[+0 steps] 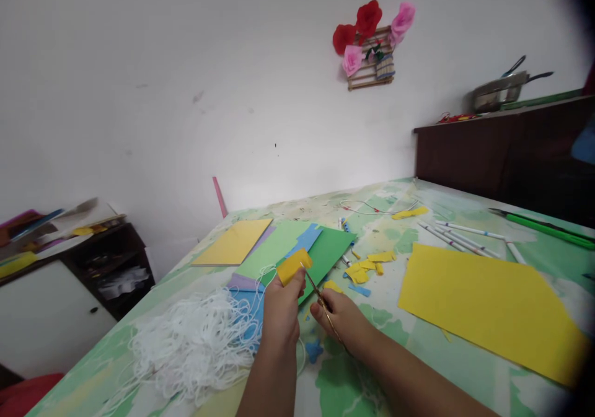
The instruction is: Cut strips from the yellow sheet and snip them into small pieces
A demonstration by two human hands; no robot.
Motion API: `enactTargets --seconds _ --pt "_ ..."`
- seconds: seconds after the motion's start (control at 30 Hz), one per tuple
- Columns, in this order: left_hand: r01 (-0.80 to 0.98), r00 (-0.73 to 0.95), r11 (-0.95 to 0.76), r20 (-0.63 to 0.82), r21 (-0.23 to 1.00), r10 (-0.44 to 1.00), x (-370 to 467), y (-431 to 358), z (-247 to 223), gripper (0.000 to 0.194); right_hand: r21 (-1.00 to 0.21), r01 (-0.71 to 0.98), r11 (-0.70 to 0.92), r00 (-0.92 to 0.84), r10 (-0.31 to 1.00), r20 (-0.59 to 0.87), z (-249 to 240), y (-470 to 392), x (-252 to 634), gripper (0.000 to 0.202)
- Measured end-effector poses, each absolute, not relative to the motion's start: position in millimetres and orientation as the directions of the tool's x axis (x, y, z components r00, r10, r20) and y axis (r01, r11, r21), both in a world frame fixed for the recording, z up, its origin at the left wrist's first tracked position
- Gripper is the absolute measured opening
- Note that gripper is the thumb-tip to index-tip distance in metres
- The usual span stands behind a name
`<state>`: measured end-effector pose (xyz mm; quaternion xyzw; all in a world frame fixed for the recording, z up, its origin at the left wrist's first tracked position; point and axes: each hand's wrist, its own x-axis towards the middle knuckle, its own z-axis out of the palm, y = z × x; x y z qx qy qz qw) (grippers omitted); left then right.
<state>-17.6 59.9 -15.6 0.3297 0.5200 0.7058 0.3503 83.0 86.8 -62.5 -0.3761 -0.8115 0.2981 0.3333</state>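
A small yellow paper piece is pinched in my left hand, above the table's middle. My right hand is closed round a pair of scissors, whose blades point up and left to the edge of that paper. Beneath and behind my hands lie green, light green and blue sheets. Yellow scraps are scattered just beyond my right hand. A small blue star-like piece lies below it.
A tangled heap of white string lies at the left. A large yellow sheet, several markers and a green tool are at the right. An orange-yellow sheet lies at the back left, near the wall.
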Motion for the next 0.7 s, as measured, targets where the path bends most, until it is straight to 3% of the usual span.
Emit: enactTargets --seconds 0.3,0.43,0.57,0.7 --pt "-0.17 -0.514 -0.235 0.118 0.957 0.85 -18 60 -15 0.026 -0.745 0.392 0.54 -0.491 0.807 0.327 -61 85 82 0.036" --pt "-0.265 -0.502 -0.187 0.03 0.946 0.864 -18 60 -12 0.026 -0.792 0.348 0.502 -0.463 0.827 0.32 -62 86 82 0.039" --pt "-0.303 -0.528 -0.138 -0.046 0.943 0.848 -18 60 -11 0.026 -0.96 0.097 0.262 -0.338 0.916 0.216 -69 95 81 0.038" --pt "-0.256 -0.502 -0.094 -0.049 0.962 0.863 -16 62 -15 0.019 -0.981 -0.144 0.128 -0.227 0.961 0.159 -70 106 82 0.033"
